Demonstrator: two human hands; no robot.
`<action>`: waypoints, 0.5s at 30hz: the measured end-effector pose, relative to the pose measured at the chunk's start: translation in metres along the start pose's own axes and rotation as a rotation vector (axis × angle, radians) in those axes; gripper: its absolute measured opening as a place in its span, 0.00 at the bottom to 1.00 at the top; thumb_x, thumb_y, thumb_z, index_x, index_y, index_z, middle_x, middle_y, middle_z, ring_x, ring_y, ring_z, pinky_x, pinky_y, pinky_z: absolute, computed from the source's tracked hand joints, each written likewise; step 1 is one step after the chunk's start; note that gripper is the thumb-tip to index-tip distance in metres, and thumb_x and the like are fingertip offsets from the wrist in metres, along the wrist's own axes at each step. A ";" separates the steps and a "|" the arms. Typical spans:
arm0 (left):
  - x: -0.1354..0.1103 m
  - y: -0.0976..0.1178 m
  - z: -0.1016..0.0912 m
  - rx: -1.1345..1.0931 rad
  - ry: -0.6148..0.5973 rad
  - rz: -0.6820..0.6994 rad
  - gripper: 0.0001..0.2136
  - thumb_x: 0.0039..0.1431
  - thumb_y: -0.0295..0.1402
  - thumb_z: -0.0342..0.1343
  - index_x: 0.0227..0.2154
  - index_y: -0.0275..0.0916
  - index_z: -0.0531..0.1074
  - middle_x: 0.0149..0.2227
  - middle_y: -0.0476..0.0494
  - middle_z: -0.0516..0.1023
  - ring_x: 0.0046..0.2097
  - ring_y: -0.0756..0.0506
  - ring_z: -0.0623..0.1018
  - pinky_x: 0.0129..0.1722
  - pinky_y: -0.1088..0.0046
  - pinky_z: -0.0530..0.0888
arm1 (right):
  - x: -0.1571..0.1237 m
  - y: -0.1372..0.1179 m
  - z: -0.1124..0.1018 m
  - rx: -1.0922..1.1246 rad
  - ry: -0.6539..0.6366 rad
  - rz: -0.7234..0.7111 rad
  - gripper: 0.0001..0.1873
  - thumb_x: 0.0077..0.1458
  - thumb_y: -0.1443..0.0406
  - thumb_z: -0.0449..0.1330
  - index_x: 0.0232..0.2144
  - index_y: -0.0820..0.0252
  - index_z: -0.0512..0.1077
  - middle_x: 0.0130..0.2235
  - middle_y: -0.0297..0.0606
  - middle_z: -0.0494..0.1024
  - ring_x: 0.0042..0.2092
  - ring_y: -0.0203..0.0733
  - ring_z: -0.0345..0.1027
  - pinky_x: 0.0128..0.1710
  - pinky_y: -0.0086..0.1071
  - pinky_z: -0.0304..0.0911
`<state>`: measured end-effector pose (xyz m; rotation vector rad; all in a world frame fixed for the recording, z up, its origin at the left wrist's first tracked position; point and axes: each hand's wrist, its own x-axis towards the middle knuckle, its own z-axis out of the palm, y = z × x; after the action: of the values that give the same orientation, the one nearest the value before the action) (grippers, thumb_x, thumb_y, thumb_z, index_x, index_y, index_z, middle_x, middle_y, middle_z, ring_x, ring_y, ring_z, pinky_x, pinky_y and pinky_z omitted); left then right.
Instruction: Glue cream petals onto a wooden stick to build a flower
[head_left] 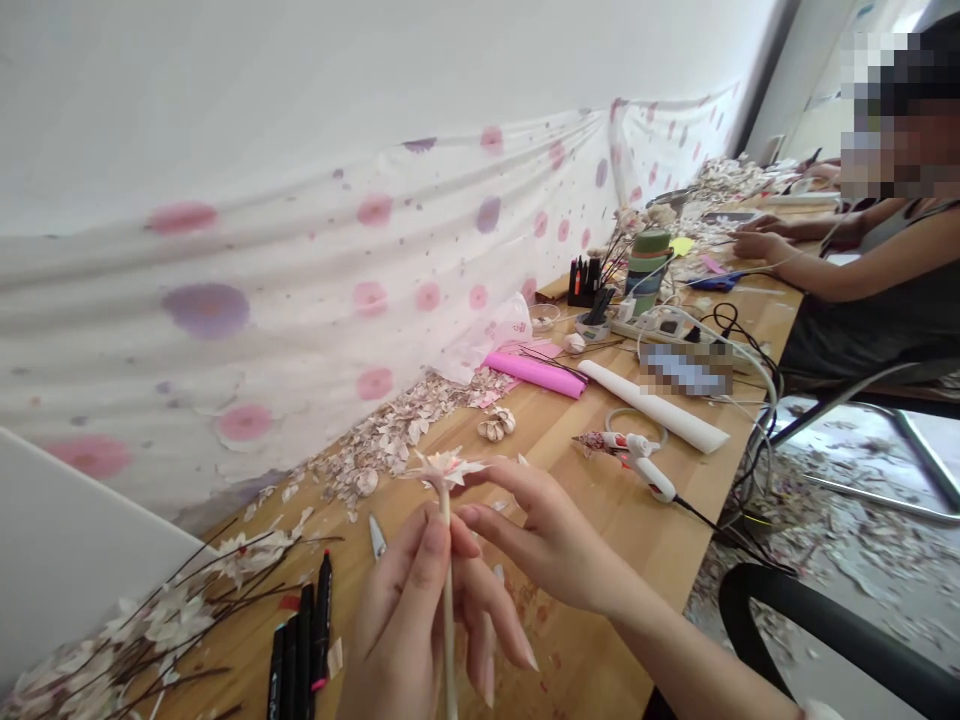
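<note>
My left hand [420, 590] is closed around a pale, slender stem [449, 640], held upright between thumb and fingers. On top of the stem sits an open handmade flower [444, 468] with pointed whitish petals and a touch of red at its middle. My right hand [555, 530] reaches in from the right, its index finger and thumb curled against the flower's right side and underside. Part of the right fingertips is hidden behind the petals. Just left of my left hand, a metal blade tip [377, 537] shows on the wooden table.
Black markers [304, 640] and flowered twigs [172, 610] lie at front left. Loose petals [405, 430] line the curtained wall. Rightward are a glue gun [637, 462], white roll [652, 405], pink roll [536, 374] and power strip [667, 325]. Another person [892, 240] sits beyond.
</note>
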<state>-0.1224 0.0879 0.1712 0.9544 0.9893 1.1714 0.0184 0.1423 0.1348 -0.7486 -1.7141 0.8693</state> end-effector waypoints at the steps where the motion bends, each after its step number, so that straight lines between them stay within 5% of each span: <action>1: 0.000 -0.001 0.000 0.015 -0.006 0.000 0.16 0.68 0.44 0.49 0.29 0.40 0.72 0.17 0.46 0.79 0.14 0.53 0.67 0.15 0.82 0.62 | 0.002 0.004 0.005 0.061 0.000 0.008 0.10 0.65 0.59 0.58 0.40 0.55 0.77 0.39 0.37 0.82 0.41 0.41 0.76 0.44 0.34 0.70; 3: 0.002 -0.003 0.000 0.040 -0.006 0.016 0.16 0.68 0.44 0.49 0.30 0.40 0.71 0.17 0.46 0.79 0.14 0.53 0.67 0.15 0.82 0.61 | 0.003 0.011 0.007 0.198 0.044 0.036 0.11 0.63 0.58 0.61 0.31 0.56 0.78 0.33 0.34 0.81 0.37 0.39 0.75 0.40 0.32 0.69; 8: 0.006 -0.003 0.004 0.051 0.073 0.041 0.15 0.68 0.42 0.50 0.30 0.38 0.72 0.16 0.47 0.77 0.15 0.54 0.64 0.15 0.82 0.58 | -0.008 0.014 -0.010 0.660 0.282 0.004 0.12 0.58 0.56 0.66 0.27 0.54 0.76 0.42 0.33 0.80 0.40 0.37 0.72 0.39 0.29 0.68; 11: 0.008 -0.001 0.008 0.068 0.081 0.031 0.15 0.68 0.42 0.50 0.28 0.39 0.70 0.17 0.46 0.78 0.15 0.54 0.64 0.16 0.82 0.58 | -0.012 0.001 -0.014 0.848 0.272 -0.095 0.16 0.58 0.53 0.65 0.24 0.54 0.71 0.39 0.32 0.81 0.33 0.35 0.69 0.31 0.27 0.66; 13: 0.009 -0.001 0.010 0.079 0.095 0.029 0.15 0.68 0.41 0.50 0.28 0.39 0.69 0.17 0.45 0.78 0.16 0.54 0.64 0.17 0.81 0.58 | -0.012 -0.006 -0.014 0.826 0.175 -0.159 0.17 0.62 0.52 0.61 0.26 0.53 0.68 0.30 0.31 0.79 0.29 0.36 0.67 0.29 0.28 0.65; 15: 0.009 -0.002 0.010 0.080 0.099 0.022 0.15 0.68 0.42 0.50 0.29 0.39 0.69 0.17 0.46 0.78 0.16 0.54 0.64 0.16 0.81 0.58 | -0.009 -0.005 -0.017 0.535 0.095 -0.156 0.16 0.67 0.54 0.55 0.29 0.53 0.68 0.24 0.31 0.77 0.28 0.37 0.68 0.30 0.30 0.65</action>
<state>-0.1113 0.0962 0.1716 0.9803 1.1143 1.2137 0.0371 0.1352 0.1381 -0.2872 -1.3455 1.0989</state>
